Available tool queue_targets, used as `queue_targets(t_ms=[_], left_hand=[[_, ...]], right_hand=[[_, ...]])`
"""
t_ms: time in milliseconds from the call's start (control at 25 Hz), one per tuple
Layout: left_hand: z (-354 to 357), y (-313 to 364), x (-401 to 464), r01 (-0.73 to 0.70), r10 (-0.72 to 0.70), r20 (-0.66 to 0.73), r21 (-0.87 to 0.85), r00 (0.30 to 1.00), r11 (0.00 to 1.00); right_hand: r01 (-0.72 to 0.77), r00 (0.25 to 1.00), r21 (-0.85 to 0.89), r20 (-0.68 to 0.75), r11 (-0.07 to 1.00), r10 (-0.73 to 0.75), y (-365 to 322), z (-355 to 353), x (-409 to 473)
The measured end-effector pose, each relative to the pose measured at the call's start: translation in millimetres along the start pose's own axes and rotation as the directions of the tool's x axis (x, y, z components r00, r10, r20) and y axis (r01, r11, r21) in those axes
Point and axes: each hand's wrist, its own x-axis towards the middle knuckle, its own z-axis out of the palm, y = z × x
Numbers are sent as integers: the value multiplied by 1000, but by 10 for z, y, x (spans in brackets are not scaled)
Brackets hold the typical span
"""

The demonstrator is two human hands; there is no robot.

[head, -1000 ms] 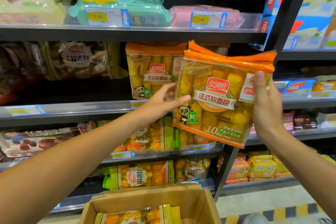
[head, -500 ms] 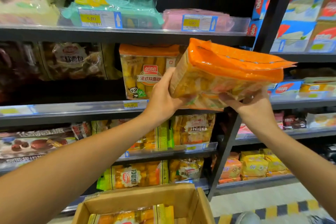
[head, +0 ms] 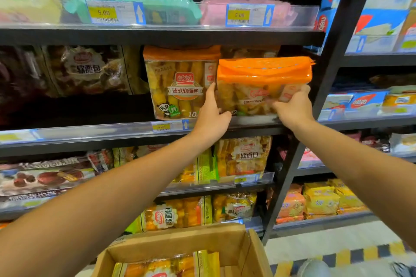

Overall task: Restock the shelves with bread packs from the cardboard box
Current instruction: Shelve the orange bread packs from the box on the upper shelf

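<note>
Both hands held one bread pack (head: 263, 83) at the front edge of the second shelf (head: 90, 132), at the right end of that bay, just beside the black upright post (head: 333, 69). The pack stood with its orange sealed top uppermost and tipped forward toward the person, so the top flap faced outward and the printed front looked partly downward. Its long axis ran left to right along the shelf edge. Its bottom edge sat at the clear plastic rail, though whether it rested on the shelf board could not be told.

The left hand (head: 211, 114) gripped the pack's lower left corner, thumb up along the left side and fingers curled under. The right hand (head: 292, 108) gripped the lower right corner, thumb on the front face and fingers wrapped beneath.

A matching bread pack (head: 180, 83) stood upright just to the left, its printed front facing out squarely and touching or nearly touching the held one. Another pack showed dimly behind the held one.

Below, a cardboard box (head: 245, 252) sat open with at least one more yellow-and-orange pack (head: 166, 265) lying flat inside.
</note>
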Motion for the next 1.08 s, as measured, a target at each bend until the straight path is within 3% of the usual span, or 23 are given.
queue_targets(t_ms=[80,120,240,320,360,440,480,560,680,760,840,920,1080], left_hand=[[-87,-31,-6,-41,39,44,35,998,999],[-144,-45,-25,-124,124,10,166,992,978],[-384,-138,-34,-302,399,-63,547,915,781],[-640,-201,7,-251,406,-63,697,912,672],[-787,-230,40,-227,412,-43,780,910,583],[-1005,-291,99,-247,480,74,919,874,308],[-1057,-324,124,-261,501,143,949,854,174],[-1061,-375,163,-234,483,193,972,854,26],[-1024,-390,244,-165,444,179,984,878,-71],[-1031,-319,335,-161,419,207,977,884,-142],[-1012,-220,433,-158,351,192,980,916,-124],[-985,-192,508,-170,276,189,981,942,-92],[-984,-186,686,-192,151,193,981,970,-21]], right_hand=[[-71,997,47,6,996,71,24,13,133],[-84,996,68,3,994,84,16,33,173],[-50,998,6,-36,999,50,38,143,258],[36,992,-13,-124,999,-38,61,241,132],[136,975,-50,-168,989,-143,84,287,25],[344,907,-227,-169,911,-385,160,359,-171],[400,880,-295,-141,868,-454,193,360,-223],[439,858,-363,-101,822,-503,215,340,-218],[518,805,-486,-3,704,-594,180,401,-172],[497,829,-550,74,671,-554,131,497,-85],[471,871,-594,195,653,-451,73,583,67],[520,852,-630,340,576,-397,29,666,180],[531,847,-648,400,546,-349,30,776,340]])
